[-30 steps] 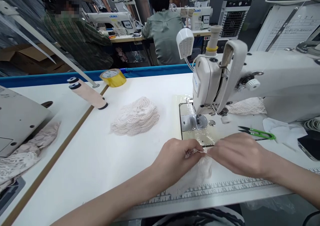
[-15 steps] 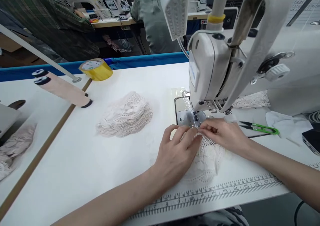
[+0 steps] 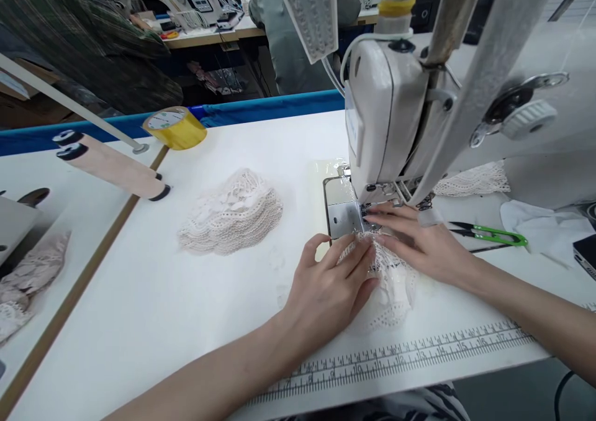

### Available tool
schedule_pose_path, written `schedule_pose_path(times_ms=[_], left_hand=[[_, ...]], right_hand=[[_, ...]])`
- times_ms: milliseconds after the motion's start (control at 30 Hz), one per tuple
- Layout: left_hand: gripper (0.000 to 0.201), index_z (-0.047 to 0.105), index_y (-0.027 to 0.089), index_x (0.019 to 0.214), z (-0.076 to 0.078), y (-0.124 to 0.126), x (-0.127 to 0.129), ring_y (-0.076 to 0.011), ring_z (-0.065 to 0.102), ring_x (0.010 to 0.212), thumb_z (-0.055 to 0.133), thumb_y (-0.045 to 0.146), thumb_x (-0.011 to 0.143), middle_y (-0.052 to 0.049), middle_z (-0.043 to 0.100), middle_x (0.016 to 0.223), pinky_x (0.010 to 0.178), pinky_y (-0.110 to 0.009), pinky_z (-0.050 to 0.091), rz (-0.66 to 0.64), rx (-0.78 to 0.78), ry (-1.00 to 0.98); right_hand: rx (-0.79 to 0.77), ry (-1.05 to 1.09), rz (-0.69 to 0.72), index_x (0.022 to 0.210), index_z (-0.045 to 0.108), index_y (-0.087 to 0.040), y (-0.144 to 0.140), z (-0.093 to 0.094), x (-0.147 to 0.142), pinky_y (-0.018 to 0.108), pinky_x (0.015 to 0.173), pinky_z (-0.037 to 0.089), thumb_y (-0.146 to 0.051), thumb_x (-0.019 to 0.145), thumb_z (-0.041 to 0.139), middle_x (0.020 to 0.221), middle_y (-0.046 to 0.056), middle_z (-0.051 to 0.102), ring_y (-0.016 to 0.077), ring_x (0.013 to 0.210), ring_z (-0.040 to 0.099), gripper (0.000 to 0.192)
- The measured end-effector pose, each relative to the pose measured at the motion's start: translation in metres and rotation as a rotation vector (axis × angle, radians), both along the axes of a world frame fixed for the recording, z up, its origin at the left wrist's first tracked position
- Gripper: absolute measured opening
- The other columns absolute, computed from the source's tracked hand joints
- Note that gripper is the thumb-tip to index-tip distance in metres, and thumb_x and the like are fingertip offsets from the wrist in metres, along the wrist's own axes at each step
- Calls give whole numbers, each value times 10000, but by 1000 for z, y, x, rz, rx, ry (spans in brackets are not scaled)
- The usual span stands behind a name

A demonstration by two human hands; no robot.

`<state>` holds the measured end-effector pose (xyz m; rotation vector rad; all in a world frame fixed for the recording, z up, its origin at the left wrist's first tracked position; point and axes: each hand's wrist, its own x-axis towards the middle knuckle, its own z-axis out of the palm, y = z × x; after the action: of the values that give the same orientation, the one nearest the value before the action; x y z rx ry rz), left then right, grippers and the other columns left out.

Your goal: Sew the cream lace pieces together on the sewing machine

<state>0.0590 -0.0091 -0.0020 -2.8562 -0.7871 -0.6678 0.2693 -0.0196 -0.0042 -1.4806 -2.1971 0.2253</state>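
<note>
A piece of white lace (image 3: 391, 290) lies on the sewing machine table in front of the needle area. My left hand (image 3: 333, 278) is closed on its upper edge, fingertips bunched together just before the metal needle plate (image 3: 343, 218). My right hand (image 3: 419, 241) reaches in from the right, its fingers stretched out and apart. Those fingertips are beside the presser foot under the white sewing machine head (image 3: 382, 117), partly hiding it, while the thumb touches the lace near my left fingertips.
A stack of lace pieces (image 3: 233, 213) lies to the left. Behind it are yellow tape (image 3: 179, 129) and pinkish thread cones (image 3: 116, 167). Green thread snips (image 3: 498, 236) and white cloth (image 3: 535, 225) are at right. A ruler strip (image 3: 372, 365) runs along the front edge. Other people sit beyond.
My right hand has gone from a pinch at the lace edge to outstretched fingers further in by the presser foot. My left hand stays on the lace. The view has shifted slightly.
</note>
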Motion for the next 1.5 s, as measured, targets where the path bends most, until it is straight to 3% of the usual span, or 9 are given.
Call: schedule_pose_path(times_ms=[100,200,267,333,433,533,900,1500], left_hand=[[248,631,199,1139,0,3,0,-201,564,1126,507,291,945,-11,637,1231,944,-414,314,5,-26,-8],[251,632,207,1142,-1,5,1,-211,557,1138,500,300,949,-11,630,1241,948,-425,304,13,-47,-9],[255,629,210,1147,-1,6,1,-213,554,1142,500,305,949,-6,625,1248,951,-429,301,15,-55,-8],[254,625,210,1150,-2,8,2,-211,547,1153,499,301,949,4,626,1248,950,-430,302,13,-56,-7],[260,613,210,1168,-3,10,2,-206,538,1165,492,290,953,14,628,1245,945,-429,305,8,-50,-6],[275,603,208,1187,-3,8,1,-208,540,1161,494,298,951,7,625,1249,952,-431,303,19,-35,4],[347,611,190,1200,-2,8,2,-255,525,1174,497,386,936,-63,626,1243,972,-443,310,77,4,38],[349,601,182,1206,-3,14,6,-231,530,1176,462,384,957,-65,630,1238,984,-445,300,89,-11,24]], right_hand=[[108,-205,-8,1245,577,-178,-1,0,-1,441,999,366,-299,971,393,1221,69,619,237,1113,528,352],[297,-465,-115,1071,662,-131,0,5,5,448,1016,310,-252,949,422,1112,119,656,271,1112,517,296],[391,-572,-173,973,687,-116,0,9,10,428,948,344,-241,917,476,1034,143,666,285,1042,543,252],[435,-573,-178,934,698,-138,-3,14,11,393,849,375,-237,899,512,908,105,683,250,877,584,214],[421,-485,-67,1001,693,-177,-11,16,2,357,772,372,-244,919,506,790,28,685,183,697,578,215],[359,-467,2,1090,662,-143,-18,12,-9,343,752,361,-244,946,469,852,29,690,170,731,591,261],[259,-571,-44,1147,639,-114,-12,5,-10,359,679,361,-268,978,371,833,87,706,230,831,593,352],[285,-617,-36,1200,616,-96,-10,1,-6,387,780,381,-257,983,372,900,114,715,238,912,588,364]])
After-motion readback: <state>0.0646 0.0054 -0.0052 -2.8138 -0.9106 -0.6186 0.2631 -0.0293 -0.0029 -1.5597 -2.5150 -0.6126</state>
